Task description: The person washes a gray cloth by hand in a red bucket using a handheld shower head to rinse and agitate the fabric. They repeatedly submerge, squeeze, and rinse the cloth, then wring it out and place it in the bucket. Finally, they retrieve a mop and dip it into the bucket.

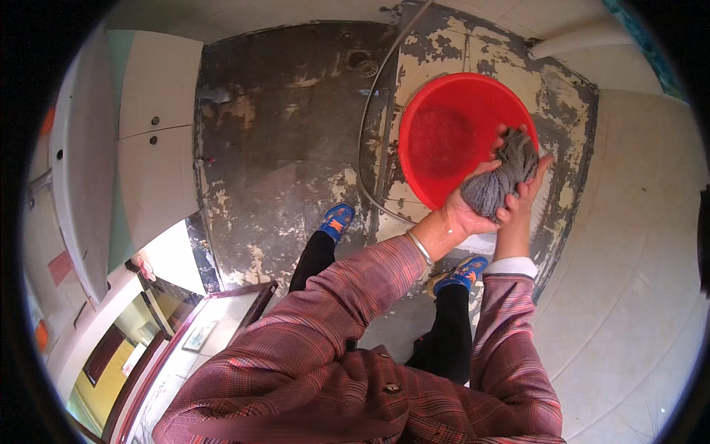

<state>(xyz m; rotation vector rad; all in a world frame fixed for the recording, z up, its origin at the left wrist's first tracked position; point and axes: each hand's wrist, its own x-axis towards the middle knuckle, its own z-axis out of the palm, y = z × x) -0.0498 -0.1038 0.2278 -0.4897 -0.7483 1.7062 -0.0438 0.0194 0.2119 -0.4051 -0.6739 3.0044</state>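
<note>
A bunched, twisted grey cloth with a ribbed, stringy surface is squeezed between my two hands over the right side of a red bucket. My left hand, with a silver bangle at its wrist, is closed round the cloth from the left and below. From the right, my right hand grips it, fingers curled over its lower part. The cloth partly hides the fingers of both hands. Inside the bucket, the red bottom shows; whether it holds water I cannot tell.
A grey hose curves across the worn, patchy floor left of the bucket, near a round drain. White cabinet doors stand on the left, below a pale basin. A tiled wall rises on the right.
</note>
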